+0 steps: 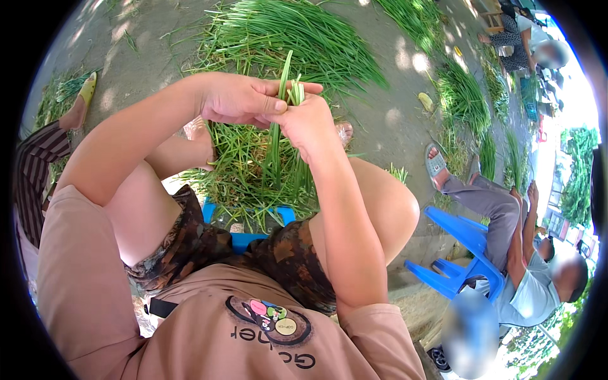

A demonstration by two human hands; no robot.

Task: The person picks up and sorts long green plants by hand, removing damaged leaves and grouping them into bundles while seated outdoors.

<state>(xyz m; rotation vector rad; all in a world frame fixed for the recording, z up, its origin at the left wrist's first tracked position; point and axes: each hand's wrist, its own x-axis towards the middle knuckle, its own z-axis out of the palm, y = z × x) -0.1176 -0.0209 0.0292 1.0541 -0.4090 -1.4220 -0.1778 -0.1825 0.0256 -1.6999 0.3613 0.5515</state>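
Note:
My right hand (311,121) is closed around a small bunch of long, flat green stalks (297,93) that look like garlic chives. Their pale cut-looking ends stick up above the fist, and the leaves hang down below it. Against it, my left hand (242,100) pinches a longer green blade (285,71) beside the bunch, its thumb touching the right hand. The fingers partly hide where the stalks are gripped. Under both hands, between my legs, lies a loose heap of green and yellowed trimmings (242,166).
Beyond my hands a large pile of green stalks (289,38) lies on the concrete ground (156,42). More bundles (460,95) lie to the right. A person (536,285) sits right on a blue plastic stool (456,266); another person's sandalled foot (85,97) is at left.

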